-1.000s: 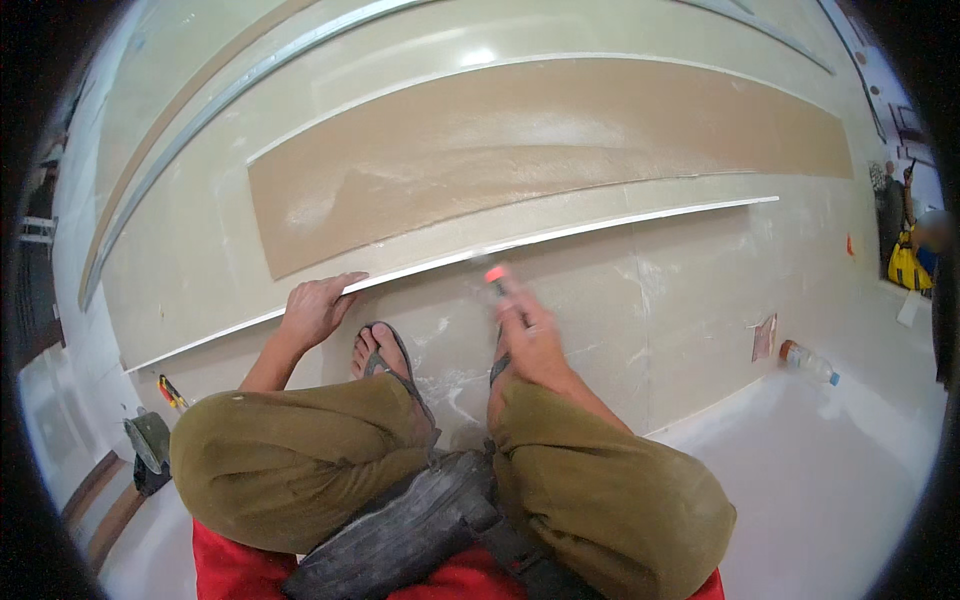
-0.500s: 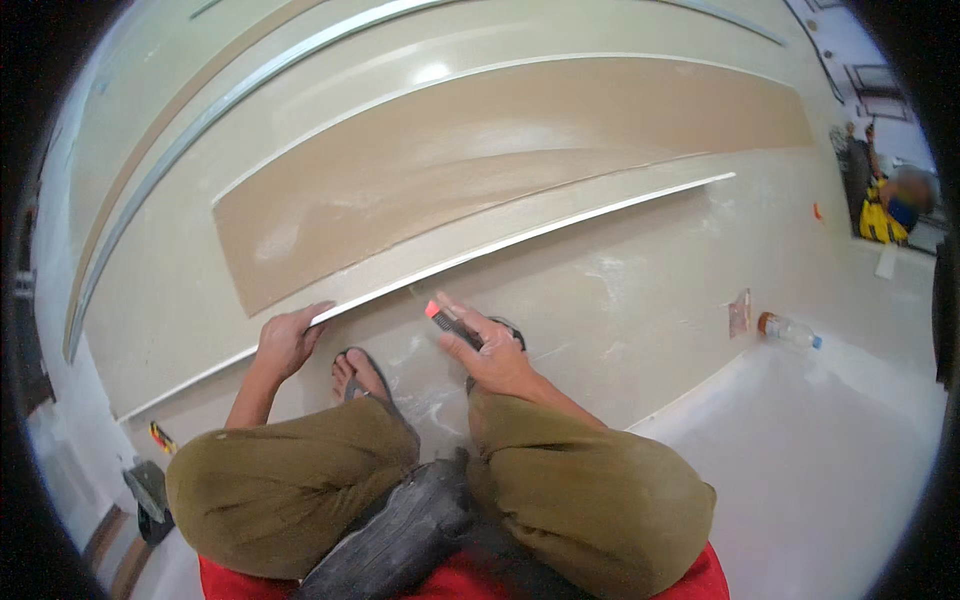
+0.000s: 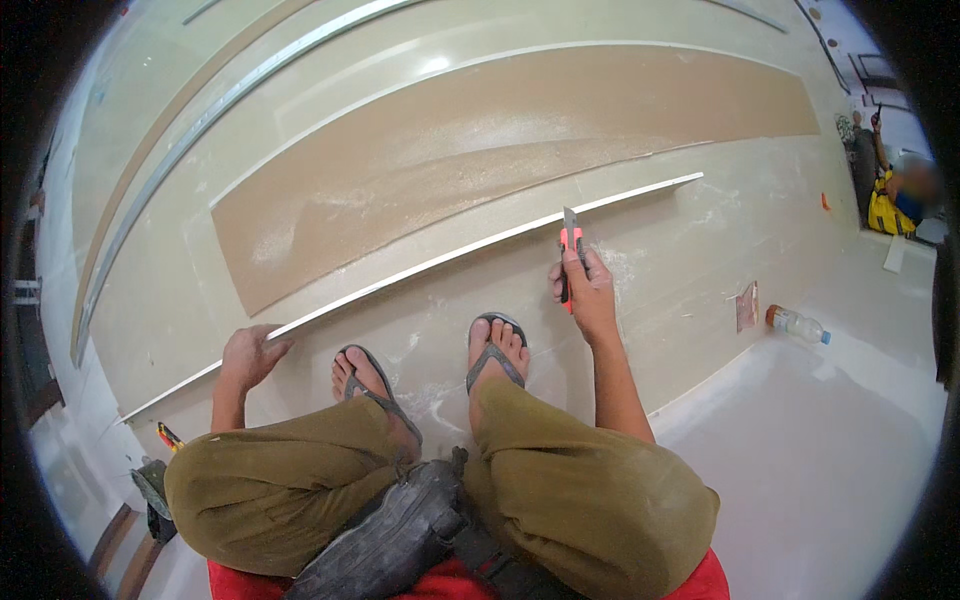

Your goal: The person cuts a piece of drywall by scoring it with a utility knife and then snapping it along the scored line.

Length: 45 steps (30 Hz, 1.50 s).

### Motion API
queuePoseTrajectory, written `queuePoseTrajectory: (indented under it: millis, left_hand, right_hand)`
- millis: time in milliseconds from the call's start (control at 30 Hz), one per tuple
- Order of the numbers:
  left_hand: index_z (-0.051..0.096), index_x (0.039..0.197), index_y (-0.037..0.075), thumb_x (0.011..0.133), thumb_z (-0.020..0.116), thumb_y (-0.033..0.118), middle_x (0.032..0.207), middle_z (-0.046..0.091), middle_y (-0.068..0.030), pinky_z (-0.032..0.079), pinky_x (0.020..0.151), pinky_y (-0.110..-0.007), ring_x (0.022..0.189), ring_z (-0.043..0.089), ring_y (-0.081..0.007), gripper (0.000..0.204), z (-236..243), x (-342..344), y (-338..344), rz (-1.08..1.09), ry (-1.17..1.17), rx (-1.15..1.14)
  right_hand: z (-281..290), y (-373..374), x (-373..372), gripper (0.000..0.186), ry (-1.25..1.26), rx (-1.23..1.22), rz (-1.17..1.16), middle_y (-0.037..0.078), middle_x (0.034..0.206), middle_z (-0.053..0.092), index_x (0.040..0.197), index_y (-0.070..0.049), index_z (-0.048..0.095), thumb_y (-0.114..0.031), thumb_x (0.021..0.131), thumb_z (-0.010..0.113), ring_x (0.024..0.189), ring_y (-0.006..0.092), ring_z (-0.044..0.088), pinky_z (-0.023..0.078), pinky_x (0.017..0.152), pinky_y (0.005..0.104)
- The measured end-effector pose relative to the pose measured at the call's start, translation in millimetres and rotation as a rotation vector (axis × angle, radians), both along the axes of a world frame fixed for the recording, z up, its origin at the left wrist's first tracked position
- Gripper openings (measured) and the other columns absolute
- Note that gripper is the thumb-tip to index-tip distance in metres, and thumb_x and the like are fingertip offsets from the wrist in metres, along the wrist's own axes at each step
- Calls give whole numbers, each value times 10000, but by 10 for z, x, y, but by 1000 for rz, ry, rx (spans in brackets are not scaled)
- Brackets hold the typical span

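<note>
I squat on a large pale board point(image 3: 700, 250) lying on the floor. My right hand point(image 3: 585, 290) is shut on an orange utility knife point(image 3: 570, 250), its blade pointing up toward a long white straight strip point(image 3: 430, 268) that runs across the board. My left hand point(image 3: 250, 352) rests flat, fingers apart, on the left part of that strip. My feet in flip-flops point(image 3: 495, 350) stand just below the strip. Beyond the strip lies a long brown dusty panel point(image 3: 480, 150).
A plastic bottle point(image 3: 797, 324) and a small brown piece point(image 3: 747, 305) lie at the board's right edge. A metal rail point(image 3: 220, 110) curves along the far left. A person in yellow point(image 3: 893, 200) is at the far right. Tools point(image 3: 165, 437) lie by my left knee.
My right hand has lifted the knife and moved it rightward along the strip, blade now upright. My left hand slid left along the strip. The view has shifted.
</note>
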<state>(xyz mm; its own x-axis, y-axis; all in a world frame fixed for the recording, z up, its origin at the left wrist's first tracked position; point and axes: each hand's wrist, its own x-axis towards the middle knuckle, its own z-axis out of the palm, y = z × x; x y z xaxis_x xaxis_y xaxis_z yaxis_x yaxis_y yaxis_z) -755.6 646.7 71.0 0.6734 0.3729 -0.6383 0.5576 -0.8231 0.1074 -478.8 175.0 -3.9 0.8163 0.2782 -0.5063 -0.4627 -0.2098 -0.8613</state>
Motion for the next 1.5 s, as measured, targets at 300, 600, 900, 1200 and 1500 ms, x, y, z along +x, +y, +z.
queuePoseTrajectory:
  millis: [300, 600, 900, 1200, 1500]
  left_hand:
    - [754, 1294, 196, 922, 776, 304, 1027, 782, -131, 560, 832, -512, 938, 727, -373, 388, -373, 100, -332, -239, -319, -61]
    - [737, 1305, 222, 927, 766, 214, 1030, 781, -151, 576, 763, -491, 873, 734, -384, 379, -468, -7, -391, -223, -310, -30]
    - [724, 1316, 214, 904, 778, 172, 1041, 786, -135, 583, 762, -482, 874, 739, -373, 418, -445, -16, -418, -217, -331, -45]
    - [719, 1330, 203, 954, 742, 210, 1095, 779, -161, 588, 781, -493, 906, 741, -397, 376, -422, 30, -392, -222, -207, -47]
    - [730, 1298, 196, 887, 778, 156, 1051, 784, -130, 583, 754, -483, 875, 741, -366, 416, -455, -7, -379, -244, -300, -28]
  right_hand:
    - [63, 11, -83, 323, 4, 20, 28, 38, 804, 667, 1219, -65, 608, -370, 1136, 540, 637, 96, 609, 500, 579, 264]
    - [169, 118, -167, 399, 113, -30, -31, 7, 648, 563, 1040, -55, 596, -433, 1137, 516, 521, 97, 545, 430, 482, 278]
    - [143, 145, -210, 434, 165, -34, -131, 4, 650, 535, 993, -82, 583, -495, 1119, 539, 501, 102, 496, 396, 452, 277]
    - [120, 175, -284, 452, 140, -111, 79, 4, 648, 528, 958, -93, 574, -520, 1104, 554, 485, 105, 493, 403, 441, 282]
    - [177, 216, -261, 487, 142, -92, 110, 1, 647, 531, 912, -115, 553, -561, 1105, 525, 491, 111, 508, 405, 444, 274]
